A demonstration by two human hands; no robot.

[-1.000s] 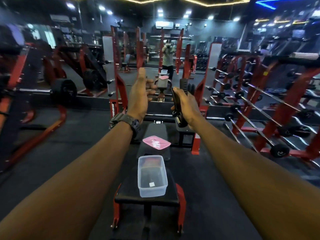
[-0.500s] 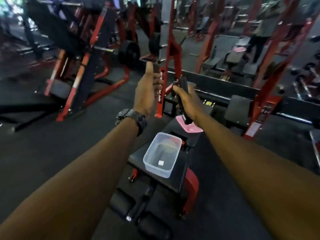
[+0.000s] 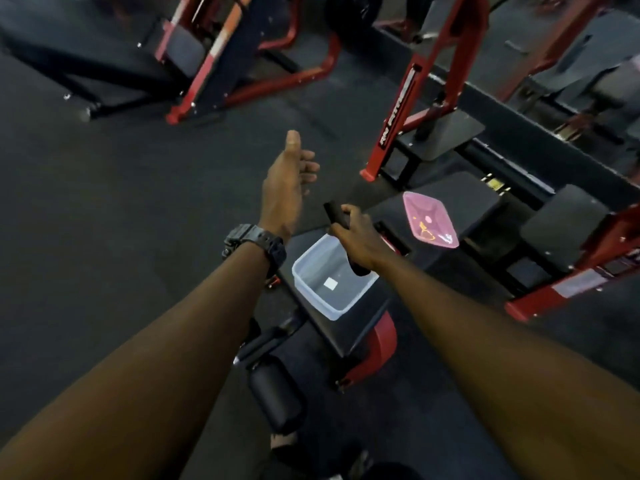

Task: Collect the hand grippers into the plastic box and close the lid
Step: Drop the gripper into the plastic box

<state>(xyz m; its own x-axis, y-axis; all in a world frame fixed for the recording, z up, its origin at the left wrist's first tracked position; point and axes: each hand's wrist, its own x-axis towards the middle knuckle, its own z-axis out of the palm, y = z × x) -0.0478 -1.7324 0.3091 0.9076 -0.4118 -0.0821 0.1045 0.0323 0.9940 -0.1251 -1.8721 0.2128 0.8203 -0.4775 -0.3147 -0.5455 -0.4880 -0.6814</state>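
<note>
A clear plastic box (image 3: 313,294) stands open on a black padded bench (image 3: 446,206), with a small white label on its floor. Its pink lid (image 3: 430,220) lies further along the bench, apart from the box. My right hand (image 3: 356,239) grips a black hand gripper (image 3: 337,213) just above the box's far rim; the gripper's lower end pokes out below my palm over the box. My left hand (image 3: 289,183) hovers left of it, thumb up and fingers loosely bent, holding nothing. A black watch sits on that wrist.
The bench has a red frame (image 3: 375,353) and black roller pads (image 3: 275,393) at its near end. Red and black gym machines (image 3: 221,57) stand at the back and right. A red upright post (image 3: 398,109) rises just beyond the bench. Dark rubber floor spreads to the left.
My view has tilted down toward the bench. My right hand has lowered the hand gripper from chest height to just above the box. The left hand has come down with it, still holding nothing.
</note>
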